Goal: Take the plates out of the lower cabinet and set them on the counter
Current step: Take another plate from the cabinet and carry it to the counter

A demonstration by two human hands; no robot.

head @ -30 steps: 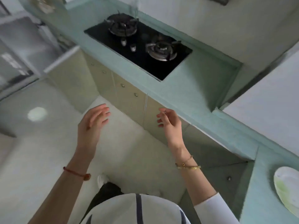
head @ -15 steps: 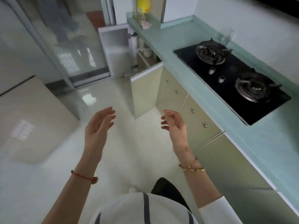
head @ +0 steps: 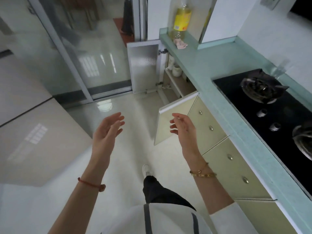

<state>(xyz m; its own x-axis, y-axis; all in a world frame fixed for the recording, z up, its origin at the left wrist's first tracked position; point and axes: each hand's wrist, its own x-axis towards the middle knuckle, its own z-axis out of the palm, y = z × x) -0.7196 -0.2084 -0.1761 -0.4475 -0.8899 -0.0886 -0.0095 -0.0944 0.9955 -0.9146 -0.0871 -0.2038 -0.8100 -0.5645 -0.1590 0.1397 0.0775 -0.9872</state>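
Observation:
The lower cabinet (head: 175,85) stands open ahead on the right, under the pale green counter (head: 211,68). Its far door (head: 143,68) and its near cream door (head: 172,119) are both swung out. White crockery (head: 176,70) shows on a shelf inside; I cannot tell whether it includes plates. My left hand (head: 108,130) and my right hand (head: 184,129) are raised in front of me over the floor, palms facing each other, fingers apart, holding nothing. My right hand is just in front of the near door's edge.
A black gas hob (head: 270,108) with two burners is set into the counter at right. A yellow-labelled bottle (head: 181,22) and a pink cloth (head: 181,43) sit at the counter's far end. Cream drawers (head: 209,125) run below. A glass sliding door (head: 81,53) is at left.
My view has swung left along the counter, away from the corner with a plate on it, bringing the open cabinet into sight. Both hands stay raised and empty.

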